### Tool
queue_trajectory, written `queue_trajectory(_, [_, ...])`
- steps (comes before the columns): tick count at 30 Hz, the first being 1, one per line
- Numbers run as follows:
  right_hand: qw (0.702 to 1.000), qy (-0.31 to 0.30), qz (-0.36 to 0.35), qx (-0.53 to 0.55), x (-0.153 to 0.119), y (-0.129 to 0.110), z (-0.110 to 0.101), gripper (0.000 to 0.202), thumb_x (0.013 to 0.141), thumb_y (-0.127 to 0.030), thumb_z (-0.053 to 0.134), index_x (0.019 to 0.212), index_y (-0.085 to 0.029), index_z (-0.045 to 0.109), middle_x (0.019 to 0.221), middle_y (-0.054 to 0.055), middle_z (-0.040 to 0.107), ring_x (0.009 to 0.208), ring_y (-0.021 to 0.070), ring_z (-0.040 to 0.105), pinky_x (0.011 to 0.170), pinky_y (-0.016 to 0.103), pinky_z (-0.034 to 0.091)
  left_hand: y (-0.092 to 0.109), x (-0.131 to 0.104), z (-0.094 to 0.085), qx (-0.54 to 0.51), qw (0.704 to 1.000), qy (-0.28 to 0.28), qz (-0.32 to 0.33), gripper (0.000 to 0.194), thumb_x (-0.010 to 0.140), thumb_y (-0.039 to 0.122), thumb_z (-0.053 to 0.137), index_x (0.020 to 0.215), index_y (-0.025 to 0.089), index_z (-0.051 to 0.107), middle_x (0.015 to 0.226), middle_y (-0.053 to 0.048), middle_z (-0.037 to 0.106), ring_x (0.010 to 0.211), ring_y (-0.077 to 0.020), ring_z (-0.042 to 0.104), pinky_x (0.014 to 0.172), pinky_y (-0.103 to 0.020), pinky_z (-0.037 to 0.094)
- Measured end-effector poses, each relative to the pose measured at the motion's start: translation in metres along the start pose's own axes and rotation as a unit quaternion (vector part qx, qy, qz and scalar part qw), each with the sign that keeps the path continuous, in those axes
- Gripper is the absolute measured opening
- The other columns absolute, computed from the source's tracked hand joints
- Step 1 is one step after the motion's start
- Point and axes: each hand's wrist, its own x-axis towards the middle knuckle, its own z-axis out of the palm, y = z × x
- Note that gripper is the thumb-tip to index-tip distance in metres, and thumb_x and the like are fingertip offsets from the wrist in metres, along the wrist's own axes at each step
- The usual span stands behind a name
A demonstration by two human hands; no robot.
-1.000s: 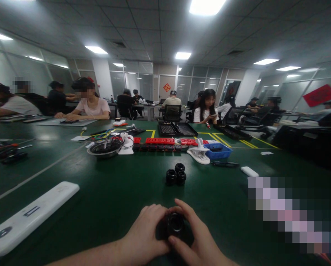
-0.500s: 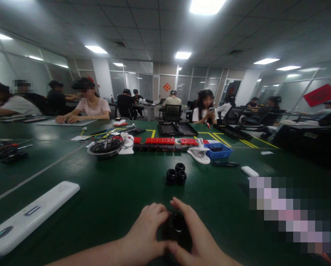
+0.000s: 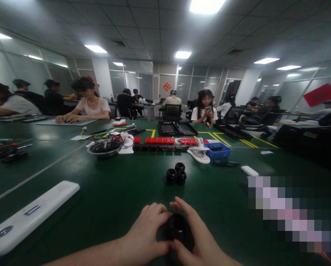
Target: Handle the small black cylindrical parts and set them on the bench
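My left hand (image 3: 150, 229) curves round the left side of a black hollow round part (image 3: 178, 224), its fingertips and thumb against it. My right hand (image 3: 197, 232) cups the same part from the right, its thumb at the near side and its fingers reaching past the far side. The part has an open round top facing me. Something else dark lies below it, between my thumbs, mostly hidden. Farther out on the green table, three similar black hollow parts (image 3: 176, 174) stand close together.
A long white device (image 3: 33, 216) lies at the left. Behind the black parts are a metal bowl (image 3: 104, 149), red strips (image 3: 159, 140), a white clamp (image 3: 199, 152) and a blue bin (image 3: 219, 150). A pixelated strip covers the right side. Several people sit around.
My hands stay in almost the same place round the black part, with only slight finger movement. The three black parts beyond have not moved.
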Motion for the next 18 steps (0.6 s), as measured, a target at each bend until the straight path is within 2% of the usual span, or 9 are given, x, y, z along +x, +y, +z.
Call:
queue_trajectory(3, [0.998, -0.019, 0.058, -0.009, 0.0030, -0.0037, -0.0020, 0.076, 0.063, -0.014, 0.058, 0.131, -0.017, 0.025, 0.126, 0.015, 0.043, 0.116, 0.0291, 0.043, 0.096, 0.047, 0.035, 0.0001, -0.0001, -0.0011, 0.009, 1.000, -0.011, -0.001, 0.029, 0.067, 0.035, 0.066, 0.093, 0.023, 0.058, 0.099, -0.001, 0.051, 0.089, -0.0218, 0.044, 0.076, -0.031, 0.036])
queue_trajectory(7, [0.991, -0.019, 0.130, -0.008, 0.0052, -0.0069, -0.0024, 0.073, 0.064, -0.014, 0.060, 0.130, -0.019, 0.029, 0.111, 0.009, 0.053, 0.103, 0.0251, 0.052, 0.091, 0.043, 0.041, 0.0035, -0.0009, -0.0036, 0.003, 1.000, -0.008, -0.004, 0.026, 0.068, 0.031, 0.065, 0.092, 0.024, 0.058, 0.097, -0.001, 0.051, 0.087, -0.0209, 0.045, 0.075, -0.030, 0.036])
queue_trajectory(11, [0.995, -0.002, 0.103, 0.001, 0.0032, -0.0041, -0.0015, 0.071, 0.066, -0.014, 0.058, 0.130, -0.021, 0.027, 0.110, 0.009, 0.054, 0.103, 0.0242, 0.052, 0.091, 0.042, 0.040, 0.0048, -0.0013, -0.0036, 0.003, 1.000, -0.003, -0.002, 0.023, 0.068, 0.029, 0.065, 0.090, 0.023, 0.058, 0.096, 0.000, 0.051, 0.086, -0.0200, 0.045, 0.074, -0.029, 0.036])
queue_trajectory(16, [0.998, -0.042, 0.047, 0.018, 0.0010, -0.0006, -0.0011, 0.080, 0.062, -0.006, 0.048, 0.134, -0.019, 0.017, 0.124, 0.012, 0.047, 0.114, 0.0250, 0.046, 0.095, 0.045, 0.037, -0.0003, -0.0005, 0.0000, 0.003, 1.000, 0.001, 0.005, 0.028, 0.069, 0.032, 0.065, 0.094, 0.024, 0.058, 0.098, 0.000, 0.051, 0.088, -0.0205, 0.045, 0.076, -0.030, 0.035])
queue_trajectory(18, [0.999, -0.031, 0.044, 0.012, 0.0016, -0.0014, -0.0013, 0.082, 0.060, -0.007, 0.049, 0.134, -0.018, 0.016, 0.128, 0.014, 0.044, 0.117, 0.0271, 0.043, 0.096, 0.047, 0.035, -0.0014, -0.0003, 0.0004, 0.001, 1.000, -0.003, 0.007, 0.028, 0.069, 0.035, 0.065, 0.094, 0.023, 0.058, 0.098, 0.000, 0.051, 0.088, -0.0210, 0.044, 0.076, -0.031, 0.035])
